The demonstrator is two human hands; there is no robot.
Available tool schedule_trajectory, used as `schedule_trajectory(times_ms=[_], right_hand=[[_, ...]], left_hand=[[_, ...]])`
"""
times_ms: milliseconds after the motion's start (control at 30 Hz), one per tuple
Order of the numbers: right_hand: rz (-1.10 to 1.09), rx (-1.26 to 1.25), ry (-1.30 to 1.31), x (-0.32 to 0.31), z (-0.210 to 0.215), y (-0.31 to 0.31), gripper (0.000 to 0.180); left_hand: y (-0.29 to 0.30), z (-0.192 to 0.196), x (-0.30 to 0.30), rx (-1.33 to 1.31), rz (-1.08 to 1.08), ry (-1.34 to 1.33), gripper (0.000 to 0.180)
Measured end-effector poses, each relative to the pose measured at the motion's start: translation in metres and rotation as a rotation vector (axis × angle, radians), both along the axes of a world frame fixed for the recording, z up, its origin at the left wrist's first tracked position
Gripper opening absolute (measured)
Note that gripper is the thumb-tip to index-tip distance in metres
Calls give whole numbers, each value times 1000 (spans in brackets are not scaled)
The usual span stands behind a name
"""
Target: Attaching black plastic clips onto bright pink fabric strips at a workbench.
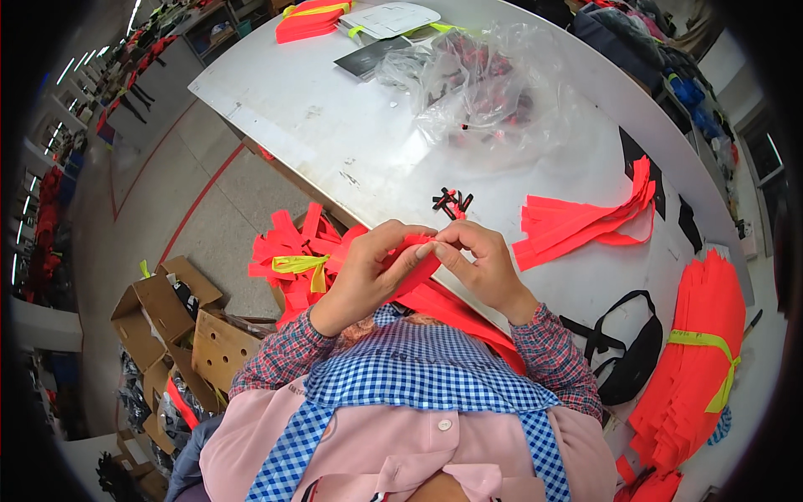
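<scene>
My left hand (pixel 386 258) and my right hand (pixel 481 266) meet at the near edge of the white table. Between them is a bright orange-red fabric strip (pixel 418 261), pinched at its end by the fingers of both hands. Its length runs down toward my lap. Whether a small part sits in the fingertips is hidden. Just beyond my fingers lie several small black and red pieces (pixel 452 202). A fanned stack of the same orange-red strips (pixel 585 224) rests on the table to the right of my right hand.
A clear plastic bag (pixel 502 92) with red and black pieces lies farther back on the table (pixel 293 125). Bundled strips (pixel 690 351) with a yellow tie hang at right, beside a black bag (pixel 627 360). More strips (pixel 288 251) and cardboard boxes (pixel 163 309) are at left.
</scene>
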State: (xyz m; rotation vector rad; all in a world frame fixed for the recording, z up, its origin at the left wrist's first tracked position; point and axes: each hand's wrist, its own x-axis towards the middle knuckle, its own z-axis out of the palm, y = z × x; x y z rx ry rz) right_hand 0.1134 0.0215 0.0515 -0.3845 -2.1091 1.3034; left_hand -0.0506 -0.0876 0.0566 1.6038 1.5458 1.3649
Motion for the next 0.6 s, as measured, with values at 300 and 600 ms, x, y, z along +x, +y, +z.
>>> schedule_trajectory(times_ms=[300,600], right_hand=[[-83,-456,147,-6,-33,-29,15],[-95,-939,424,-25,-64,-38,17]], left_hand=[[-1,-10,11,237,120,272,20],[-2,-18,11,210,161,307,20]])
